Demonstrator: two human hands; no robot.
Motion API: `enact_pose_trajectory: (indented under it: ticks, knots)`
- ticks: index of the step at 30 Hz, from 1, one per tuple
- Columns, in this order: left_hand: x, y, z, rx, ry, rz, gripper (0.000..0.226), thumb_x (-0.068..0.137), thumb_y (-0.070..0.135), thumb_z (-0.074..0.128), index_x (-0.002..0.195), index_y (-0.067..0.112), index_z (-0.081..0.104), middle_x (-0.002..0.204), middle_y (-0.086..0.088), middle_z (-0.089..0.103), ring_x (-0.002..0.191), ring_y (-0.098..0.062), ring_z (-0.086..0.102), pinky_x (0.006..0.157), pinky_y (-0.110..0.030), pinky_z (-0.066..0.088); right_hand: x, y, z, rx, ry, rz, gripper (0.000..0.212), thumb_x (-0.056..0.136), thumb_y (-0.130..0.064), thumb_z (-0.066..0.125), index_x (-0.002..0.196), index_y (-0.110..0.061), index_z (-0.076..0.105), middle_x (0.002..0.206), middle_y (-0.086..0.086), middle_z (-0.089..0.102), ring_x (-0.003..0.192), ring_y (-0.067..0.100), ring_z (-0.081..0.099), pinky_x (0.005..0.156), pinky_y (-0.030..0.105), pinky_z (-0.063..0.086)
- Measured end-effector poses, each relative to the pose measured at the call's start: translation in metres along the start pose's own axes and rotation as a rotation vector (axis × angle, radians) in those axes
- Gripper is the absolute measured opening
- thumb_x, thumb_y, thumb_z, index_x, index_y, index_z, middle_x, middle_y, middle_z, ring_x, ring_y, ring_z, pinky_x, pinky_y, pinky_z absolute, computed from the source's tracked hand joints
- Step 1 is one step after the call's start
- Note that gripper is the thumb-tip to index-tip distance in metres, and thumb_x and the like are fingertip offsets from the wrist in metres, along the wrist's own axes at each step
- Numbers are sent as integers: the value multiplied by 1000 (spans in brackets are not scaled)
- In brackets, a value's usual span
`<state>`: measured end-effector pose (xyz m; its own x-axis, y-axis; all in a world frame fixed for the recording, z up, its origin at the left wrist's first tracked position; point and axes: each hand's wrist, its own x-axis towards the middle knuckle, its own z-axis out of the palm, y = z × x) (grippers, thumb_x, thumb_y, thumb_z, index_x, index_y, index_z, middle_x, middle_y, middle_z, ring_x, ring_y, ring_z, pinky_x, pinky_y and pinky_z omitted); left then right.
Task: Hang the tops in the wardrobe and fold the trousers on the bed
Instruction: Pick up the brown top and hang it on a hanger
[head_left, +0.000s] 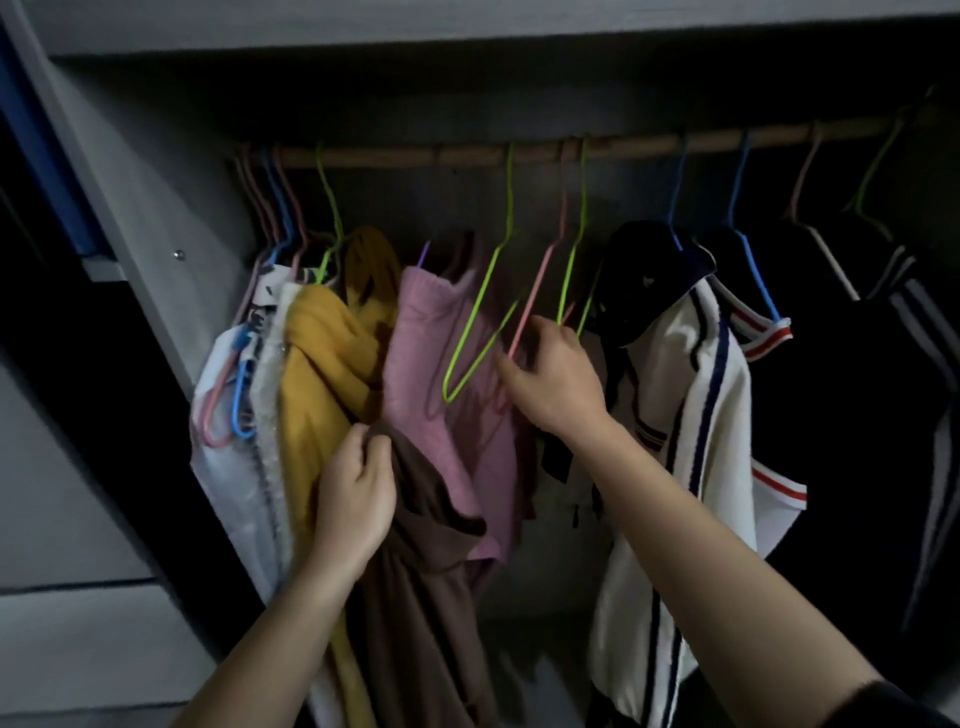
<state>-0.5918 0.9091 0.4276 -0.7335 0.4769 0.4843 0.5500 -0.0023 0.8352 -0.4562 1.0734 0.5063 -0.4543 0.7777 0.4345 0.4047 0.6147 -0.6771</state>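
My left hand (356, 499) grips a brown top (421, 587) that hangs down in front of the clothes at lower centre. My right hand (553, 382) reaches up among three empty wire hangers on the wooden rail (467, 153). Its fingers touch the lower end of the pink hanger (535, 291). A green hanger (483, 306) hangs just left of it, and a second green hanger (574, 260) just right. Whether the fingers close round the pink wire is not plain. No trousers or bed are in view.
The rail carries a mustard top (322, 374), a pink top (441, 364), a cream jacket with navy stripes (691, 415) and dark garments (857, 389) at right. The wardrobe's grey side panel (140, 218) stands at left. The interior is dim.
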Motion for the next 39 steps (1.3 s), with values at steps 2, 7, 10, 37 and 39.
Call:
enact_pose_trajectory:
  ticks: [2,7,10,37,39]
  knots:
    - [5,-11,-8,-31,-23,-7,27,86,36,38,77,15,53,70,9,58,68,-9,51,73,-44,43,0,-1,9,-7,8,62,50,91,-41,60,131,-12,54,119,12,65,113,32,60,89,36,49]
    - [12,-30,-13,-98,-121,-11,30,86,33,38,80,9,56,76,-2,61,71,-14,53,74,-42,43,-7,-3,21,164,96,220,27,91,-23,51,116,-14,61,97,12,72,94,36,68,82,50,56]
    - [16,-32,-8,-134,-188,-8,28,86,32,38,77,9,53,73,-1,57,65,-8,48,71,-41,41,-11,-3,15,196,167,236,28,96,-27,50,120,-16,61,84,2,72,76,18,72,66,35,59]
    - [26,-33,-24,-106,-316,-112,25,98,20,43,82,5,55,83,-21,60,76,-30,58,65,-36,43,40,-58,51,-425,131,86,71,93,-72,33,120,-14,64,128,20,55,122,39,47,100,49,38]
    - [27,-32,-24,-112,-297,-110,24,98,17,43,84,1,55,84,-24,59,76,-32,57,67,-41,45,46,-60,52,-380,99,94,65,91,-70,39,119,-18,65,126,19,56,120,39,49,98,48,40]
